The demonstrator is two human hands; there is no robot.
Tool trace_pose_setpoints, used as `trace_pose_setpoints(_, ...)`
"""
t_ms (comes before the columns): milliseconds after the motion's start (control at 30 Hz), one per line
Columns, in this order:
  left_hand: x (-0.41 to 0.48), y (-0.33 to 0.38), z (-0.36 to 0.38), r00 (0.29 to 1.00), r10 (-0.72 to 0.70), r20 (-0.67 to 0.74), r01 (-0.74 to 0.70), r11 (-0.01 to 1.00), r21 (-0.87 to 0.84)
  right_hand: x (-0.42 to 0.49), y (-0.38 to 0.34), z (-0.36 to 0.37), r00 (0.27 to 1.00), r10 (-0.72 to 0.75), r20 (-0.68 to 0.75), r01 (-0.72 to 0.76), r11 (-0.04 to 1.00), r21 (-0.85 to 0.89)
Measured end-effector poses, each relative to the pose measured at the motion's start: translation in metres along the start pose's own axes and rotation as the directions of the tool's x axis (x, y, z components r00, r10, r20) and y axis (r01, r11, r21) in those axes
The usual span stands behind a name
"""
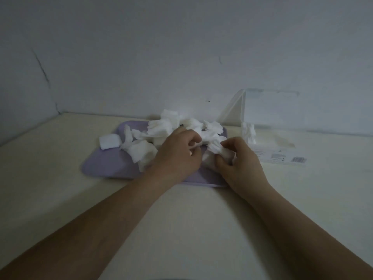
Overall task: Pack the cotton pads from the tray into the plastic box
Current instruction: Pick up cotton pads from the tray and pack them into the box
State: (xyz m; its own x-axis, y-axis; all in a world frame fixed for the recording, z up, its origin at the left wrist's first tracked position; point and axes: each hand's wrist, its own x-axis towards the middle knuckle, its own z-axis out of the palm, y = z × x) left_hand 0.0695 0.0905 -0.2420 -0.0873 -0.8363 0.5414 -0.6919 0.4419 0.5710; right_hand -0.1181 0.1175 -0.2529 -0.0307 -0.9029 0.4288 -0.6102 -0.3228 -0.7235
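Cotton pads [161,128] lie heaped on a lilac tray [105,164] on a cream table [50,158]. Just right of it stands a clear plastic box [302,126], lid raised, a few pads inside. At the heap's near right, the left hand [177,156] pinches one pad and the right hand [240,164] grips a bunch.

Bare tabletop [50,158] lies open left of and in front of the tray [105,166]; heaped cotton pads [161,128], the left hand [177,156] and right hand [240,164] crowd it, the plastic box [323,142] with upright lid [232,112] blocking the right.
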Motion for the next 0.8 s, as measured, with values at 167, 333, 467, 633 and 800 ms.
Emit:
trace_pose_setpoints(167,0.033,0.006,-0.013,0.976,-0.001,0.216,-0.074,0.938,0.338,0.001,0.001,0.002,1.0,0.009,0.025,-0.009,1.0,0.007)
trace_pose_setpoints(333,0.035,0.012,-0.008,0.895,-0.085,0.438,-0.08,0.935,0.345,-0.001,-0.001,0.0,0.992,-0.029,0.119,0.034,0.999,-0.038)
trace_pose_setpoints(467,0.023,0.009,-0.011,0.919,0.007,0.394,-0.133,0.946,0.294,-0.001,0.0,0.001,0.99,-0.061,0.13,0.071,0.995,-0.074)
trace_pose_setpoints(633,0.005,-0.015,-0.02,0.98,0.002,0.198,-0.038,0.983,0.178,0.001,0.002,0.003,0.999,-0.03,0.014,0.03,0.999,-0.025)
trace_pose_setpoints(800,0.007,-0.02,-0.02,0.988,-0.152,0.011,0.152,0.988,-0.003,0.001,0.002,0.003,1.0,-0.011,0.006,0.011,1.0,-0.018)
